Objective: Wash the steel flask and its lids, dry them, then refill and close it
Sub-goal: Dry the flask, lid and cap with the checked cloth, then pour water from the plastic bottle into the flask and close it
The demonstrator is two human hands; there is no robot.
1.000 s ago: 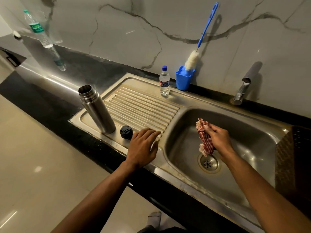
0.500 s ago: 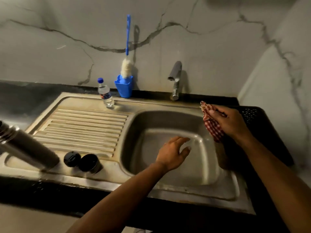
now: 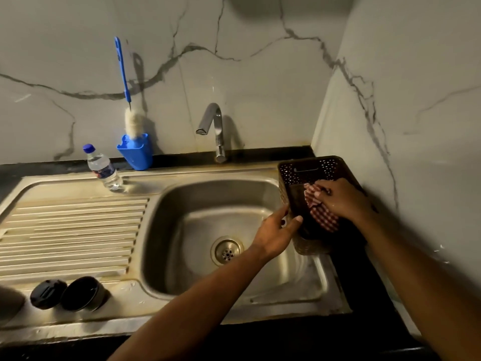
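Centrally, a steel sink [image 3: 197, 204] is seen. At its right edge a dark perforated basket [image 3: 309, 165] is gripped by the left hand [image 3: 276, 230]. Inside it a red checked cloth [image 3: 322, 217] is clutched by the right hand [image 3: 343, 201]. Two black lids [image 3: 83, 293] are set front-left on the drainboard, beside the blurred steel flask [image 3: 9, 306].

Brushed stainless-steel sink [image 3: 182, 175], dull and water-stained, its drainboard ribbed, beneath a polished chrome tap [image 3: 217, 126] and a glossy veined marble wall [image 3: 260, 87]. Perforated dark plastic basket [image 3: 309, 165]; woven red-checked cloth [image 3: 322, 217]; black lids [image 3: 48, 294] with a faint sheen; clear plastic bottle [image 3: 104, 170]; shiny blue plastic holder [image 3: 136, 152].
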